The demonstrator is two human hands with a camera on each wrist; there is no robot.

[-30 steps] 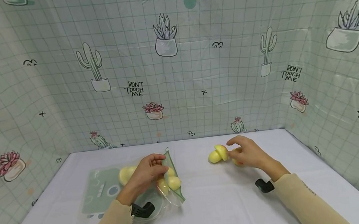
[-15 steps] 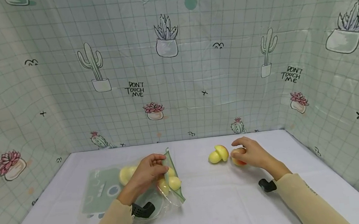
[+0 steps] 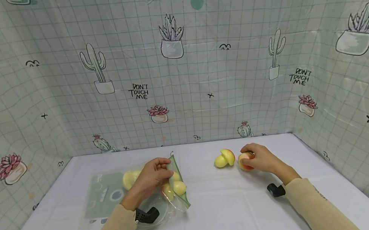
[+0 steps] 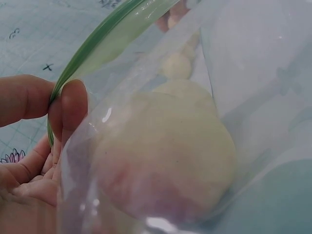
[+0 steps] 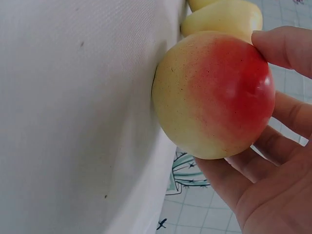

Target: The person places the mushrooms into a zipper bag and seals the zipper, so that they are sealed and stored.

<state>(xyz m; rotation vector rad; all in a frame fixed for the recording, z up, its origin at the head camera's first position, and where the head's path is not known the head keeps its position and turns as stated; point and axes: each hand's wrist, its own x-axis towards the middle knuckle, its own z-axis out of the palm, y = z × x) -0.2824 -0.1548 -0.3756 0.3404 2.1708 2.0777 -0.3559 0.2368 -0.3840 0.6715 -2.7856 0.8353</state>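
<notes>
At the left of the table lies a clear plastic zip bag point(image 3: 176, 165) with a green zip edge. My left hand point(image 3: 148, 178) pinches that edge between thumb and fingers; the left wrist view shows the thumb point(image 4: 73, 107) against the green strip point(image 4: 92, 44). Through the film a large pale yellow fruit with a pink blush point(image 4: 165, 156) shows. To the right, my right hand point(image 3: 261, 157) has its fingers round a round red-and-yellow fruit point(image 5: 214, 97), thumb at one side, the other fingers behind it. The fruit sits at the white tabletop.
Two yellow fruits point(image 3: 224, 158) lie together just left of the right hand. More yellow fruits point(image 3: 130, 179) show inside the bag, over its printed green panel point(image 3: 103, 196). A patterned cloth backdrop point(image 3: 200, 71) rises behind the white table point(image 3: 216, 210) and at both sides.
My right hand has drawn slightly right, away from the two yellow fruits, and its fingers have closed round the red-and-yellow fruit. The left hand and bag have stayed put.
</notes>
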